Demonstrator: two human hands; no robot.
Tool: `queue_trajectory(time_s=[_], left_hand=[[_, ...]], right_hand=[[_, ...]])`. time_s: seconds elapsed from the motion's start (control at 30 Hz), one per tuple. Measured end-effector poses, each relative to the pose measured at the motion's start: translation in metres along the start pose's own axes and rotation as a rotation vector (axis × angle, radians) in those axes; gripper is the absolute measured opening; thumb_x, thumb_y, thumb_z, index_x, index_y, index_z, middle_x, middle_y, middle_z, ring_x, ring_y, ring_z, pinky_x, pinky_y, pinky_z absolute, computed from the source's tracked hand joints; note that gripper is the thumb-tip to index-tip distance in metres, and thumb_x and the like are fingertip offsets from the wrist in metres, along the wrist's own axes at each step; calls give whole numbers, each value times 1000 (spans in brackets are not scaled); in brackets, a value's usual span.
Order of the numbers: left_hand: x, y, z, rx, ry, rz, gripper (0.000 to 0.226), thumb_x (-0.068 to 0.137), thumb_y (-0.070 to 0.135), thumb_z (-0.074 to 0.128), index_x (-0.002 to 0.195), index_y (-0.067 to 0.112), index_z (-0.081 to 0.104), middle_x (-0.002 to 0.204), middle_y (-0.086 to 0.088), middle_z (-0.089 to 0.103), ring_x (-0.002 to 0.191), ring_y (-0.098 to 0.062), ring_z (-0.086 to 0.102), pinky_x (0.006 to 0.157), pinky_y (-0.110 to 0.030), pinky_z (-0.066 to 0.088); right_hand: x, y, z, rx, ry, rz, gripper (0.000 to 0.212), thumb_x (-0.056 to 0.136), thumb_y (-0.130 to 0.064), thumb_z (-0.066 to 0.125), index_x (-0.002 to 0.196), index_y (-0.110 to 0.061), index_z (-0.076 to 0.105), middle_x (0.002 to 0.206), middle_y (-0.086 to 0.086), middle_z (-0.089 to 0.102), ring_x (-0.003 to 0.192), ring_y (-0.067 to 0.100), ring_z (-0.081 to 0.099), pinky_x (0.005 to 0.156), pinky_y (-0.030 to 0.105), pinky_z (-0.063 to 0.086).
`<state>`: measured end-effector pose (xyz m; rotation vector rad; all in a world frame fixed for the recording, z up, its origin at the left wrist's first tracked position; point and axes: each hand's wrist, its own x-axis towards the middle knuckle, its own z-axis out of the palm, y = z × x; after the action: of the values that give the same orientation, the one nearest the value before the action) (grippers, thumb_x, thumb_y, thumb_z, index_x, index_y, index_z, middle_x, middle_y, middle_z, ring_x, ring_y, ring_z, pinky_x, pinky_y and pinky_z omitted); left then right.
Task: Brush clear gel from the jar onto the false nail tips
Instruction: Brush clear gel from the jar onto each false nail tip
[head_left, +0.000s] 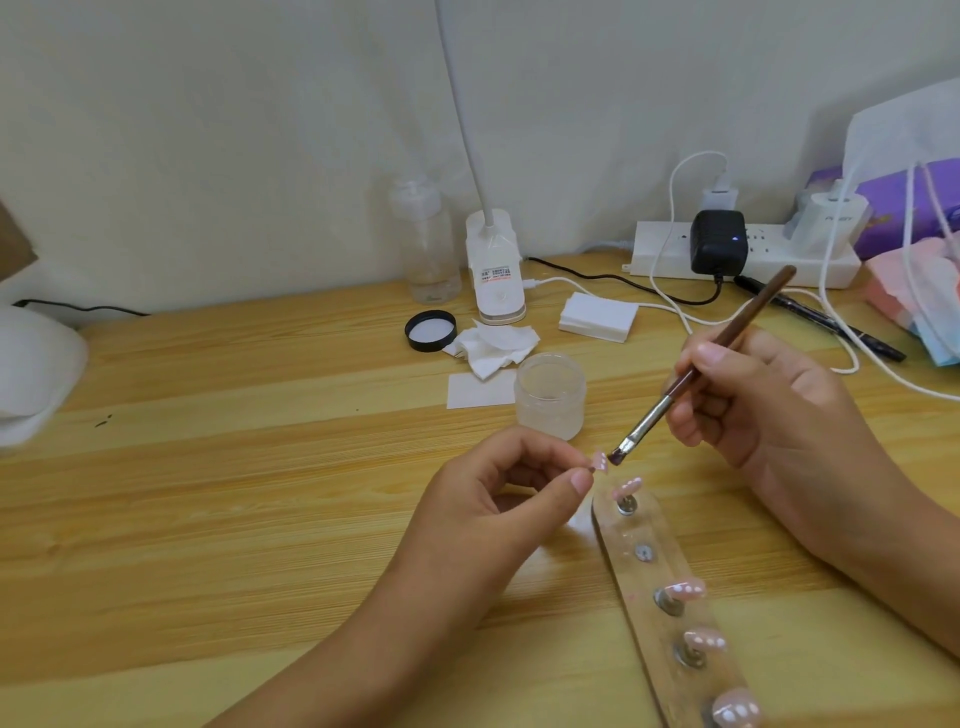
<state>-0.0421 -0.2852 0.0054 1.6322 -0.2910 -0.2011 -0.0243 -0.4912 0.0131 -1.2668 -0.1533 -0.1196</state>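
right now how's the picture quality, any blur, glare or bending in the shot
Head view: soft, even light with faint shadows; the table edge bows from wide-angle distortion; the nail holder strip blurs toward the lower right corner; the nail tip in the left hand and the brush are fairly sharp; no strong glare.

Black lid (430, 331) beside crumpled tissue (493, 345), power strip (743, 257) behind

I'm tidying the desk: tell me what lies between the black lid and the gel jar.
In the head view, crumpled white tissue lies between the black lid and the gel jar.
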Motion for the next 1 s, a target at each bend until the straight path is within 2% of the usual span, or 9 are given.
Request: queue_trajectory(time_s=[0.17,0.3,0.43,0.6,0.77,1.0], left_hand=[[-1,1,0,9,-19,5,4,77,27,69,77,30,72,75,11,67,69,-1,58,63,-14,46],[-1,0,0,23,-22,13,3,78,27,69,78,28,72,83,-2,70,70,-2,58,63,-14,46],[-2,0,-1,35,-26,15,3,78,28,69,78,28,72,81,2,70,71,-2,59,63,-14,47],[-2,-1,0,48,-22,18,3,77,29,70,76,31,71,77,6,68,69,-2,58,61,-13,46],[-1,-1,0,52,-25,19,3,78,29,69,79,29,71,89,-6,70,72,-4,59,64,-15,47],[-1,-3,-1,36,-33,27,2,80,28,69,80,29,71,79,7,68,68,-1,58,62,-13,45]], right_hand=[[-1,2,1,-55,-25,-6,20,80,-30,67,87,-12,62,64,5,66,57,13,63,53,21,51],[1,3,2,-78,34,-11,22,77,-30,62,88,-11,60,61,5,66,54,12,61,53,20,51],[1,1,2,-60,62,-15,23,77,-31,63,87,-10,60,61,4,65,54,12,61,52,20,50],[-2,2,2,-61,-15,-19,18,83,-29,69,88,-12,62,62,6,65,56,14,62,53,21,51],[1,2,3,-81,61,-27,32,72,-37,66,87,-9,60,61,7,66,54,14,61,52,20,50],[1,3,3,-68,22,-21,25,75,-33,65,87,-12,61,62,7,66,55,14,62,53,21,51]])
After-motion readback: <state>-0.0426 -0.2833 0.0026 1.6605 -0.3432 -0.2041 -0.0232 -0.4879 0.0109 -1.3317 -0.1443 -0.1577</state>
